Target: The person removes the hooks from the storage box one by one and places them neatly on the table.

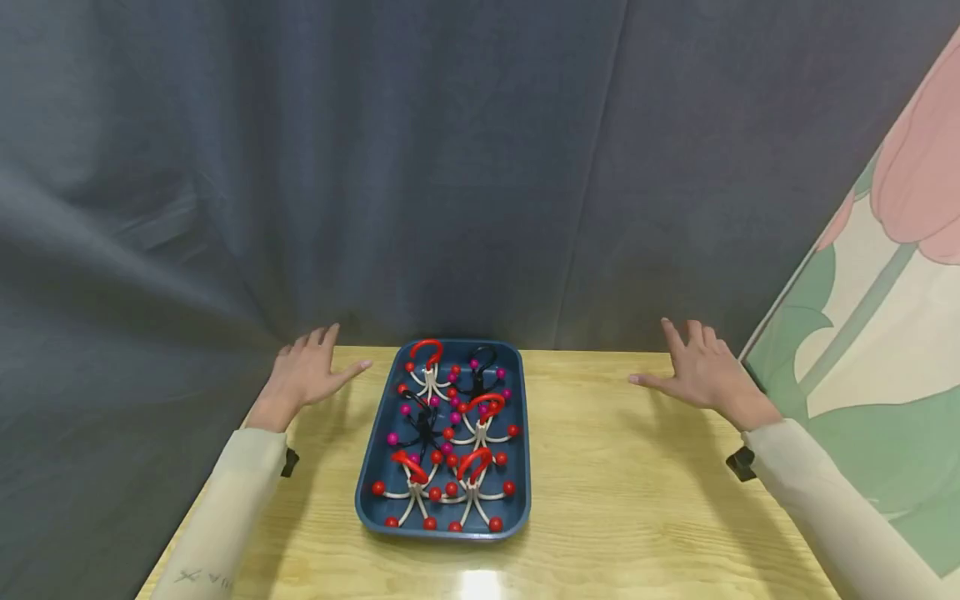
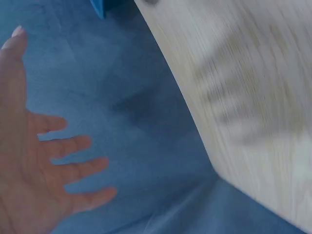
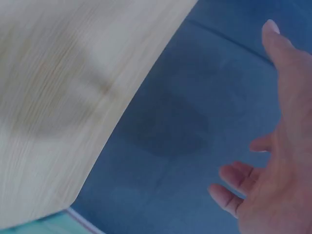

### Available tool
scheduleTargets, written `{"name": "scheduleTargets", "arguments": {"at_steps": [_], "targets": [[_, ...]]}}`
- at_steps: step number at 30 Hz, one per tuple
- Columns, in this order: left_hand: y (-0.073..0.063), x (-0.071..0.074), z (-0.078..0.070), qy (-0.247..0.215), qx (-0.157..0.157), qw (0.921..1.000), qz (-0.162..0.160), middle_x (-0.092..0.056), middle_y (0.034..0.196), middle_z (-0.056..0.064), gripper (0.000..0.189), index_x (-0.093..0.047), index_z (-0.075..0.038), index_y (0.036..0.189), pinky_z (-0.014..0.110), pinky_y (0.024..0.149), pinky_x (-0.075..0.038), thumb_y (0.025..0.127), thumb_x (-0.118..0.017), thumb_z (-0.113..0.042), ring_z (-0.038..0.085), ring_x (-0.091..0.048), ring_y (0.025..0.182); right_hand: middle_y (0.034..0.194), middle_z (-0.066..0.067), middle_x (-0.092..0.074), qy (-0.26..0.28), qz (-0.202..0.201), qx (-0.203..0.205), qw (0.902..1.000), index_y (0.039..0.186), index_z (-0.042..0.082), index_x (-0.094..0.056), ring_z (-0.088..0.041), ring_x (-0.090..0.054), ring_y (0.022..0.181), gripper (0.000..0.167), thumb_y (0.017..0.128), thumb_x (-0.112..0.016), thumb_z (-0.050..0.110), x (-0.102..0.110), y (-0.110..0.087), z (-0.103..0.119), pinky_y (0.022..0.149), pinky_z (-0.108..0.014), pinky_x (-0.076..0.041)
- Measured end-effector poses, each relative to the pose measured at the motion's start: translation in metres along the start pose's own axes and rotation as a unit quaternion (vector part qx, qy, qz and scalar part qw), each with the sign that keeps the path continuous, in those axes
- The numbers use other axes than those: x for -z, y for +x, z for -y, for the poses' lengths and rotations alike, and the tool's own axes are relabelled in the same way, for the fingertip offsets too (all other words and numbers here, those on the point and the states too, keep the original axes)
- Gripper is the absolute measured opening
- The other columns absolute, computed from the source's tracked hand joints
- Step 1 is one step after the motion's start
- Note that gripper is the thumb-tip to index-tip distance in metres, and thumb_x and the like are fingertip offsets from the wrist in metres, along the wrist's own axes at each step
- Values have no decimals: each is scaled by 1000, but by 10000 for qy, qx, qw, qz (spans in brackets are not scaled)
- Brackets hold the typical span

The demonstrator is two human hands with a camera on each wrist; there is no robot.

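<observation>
My left hand (image 1: 306,372) hovers over the table to the left of a blue tray (image 1: 367,492), fingers spread and holding nothing. To the right of the tray, farther off, my right hand (image 1: 705,371) is also raised, with its thumb out and nothing in it. Inside the tray lie several spider-like pieces with thin curved legs tipped by balls and a hook-shaped loop on top. White ones (image 1: 472,493) have red balls and red loops; two black ones (image 1: 424,429) have magenta balls. Both wrist views show the hands apart from any object.
The tray stands left of centre on a light wooden table (image 1: 600,500). A dark blue-grey curtain (image 1: 465,167) hangs behind the table and along the left. On the right is a panel with a tulip print (image 1: 885,333). Each wrist wears a small black device (image 1: 741,463).
</observation>
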State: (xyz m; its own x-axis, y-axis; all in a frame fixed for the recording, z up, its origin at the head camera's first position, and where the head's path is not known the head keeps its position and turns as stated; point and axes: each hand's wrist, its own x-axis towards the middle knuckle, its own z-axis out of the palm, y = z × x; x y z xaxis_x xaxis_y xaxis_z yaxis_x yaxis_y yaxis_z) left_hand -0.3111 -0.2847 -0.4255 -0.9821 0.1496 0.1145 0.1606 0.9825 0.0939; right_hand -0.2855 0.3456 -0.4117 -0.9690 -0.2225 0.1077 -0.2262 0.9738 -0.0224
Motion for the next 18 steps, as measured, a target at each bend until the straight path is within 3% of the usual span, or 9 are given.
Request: {"name": "scheduleTargets", "arguments": {"at_steps": [4,11,14,18], "targets": [[-1,-4,-4,-991,-16,9951,35,-56,143,32,98,-38,5,153,65,98,-52,100,-42,-77,51,-62,121,142,-44,-43,360,-48,96,9993,158,-12,-28,-60,-48,126,118,90,-60,80,5,3,16,97,-70,-48],[-4,-15,-12,-2305,-24,9731,-7,-71,114,20,52,-62,-2,119,49,84,-59,107,-55,-52,34,-70,104,148,-41,-49,888,55,191,9958,153,-11,-40,-61,-52,132,101,97,-60,70,12,8,43,104,-71,-48],[-6,-19,-15,-2786,21,9604,-44,-72,107,17,34,-65,-5,108,40,77,-59,107,-62,-39,32,-71,100,137,-35,-62,1165,-130,348,9925,147,-9,-50,-52,-64,120,88,98,-65,62,14,8,54,96,-65,-54],[-6,-23,-21,-3552,206,9343,213,-72,113,23,29,-69,-1,113,41,79,-62,106,-63,-28,39,-73,98,128,-29,-69,1655,-241,511,9846,141,-7,-57,-43,-70,111,71,100,-69,49,16,8,68,91,-59,-57]]}}
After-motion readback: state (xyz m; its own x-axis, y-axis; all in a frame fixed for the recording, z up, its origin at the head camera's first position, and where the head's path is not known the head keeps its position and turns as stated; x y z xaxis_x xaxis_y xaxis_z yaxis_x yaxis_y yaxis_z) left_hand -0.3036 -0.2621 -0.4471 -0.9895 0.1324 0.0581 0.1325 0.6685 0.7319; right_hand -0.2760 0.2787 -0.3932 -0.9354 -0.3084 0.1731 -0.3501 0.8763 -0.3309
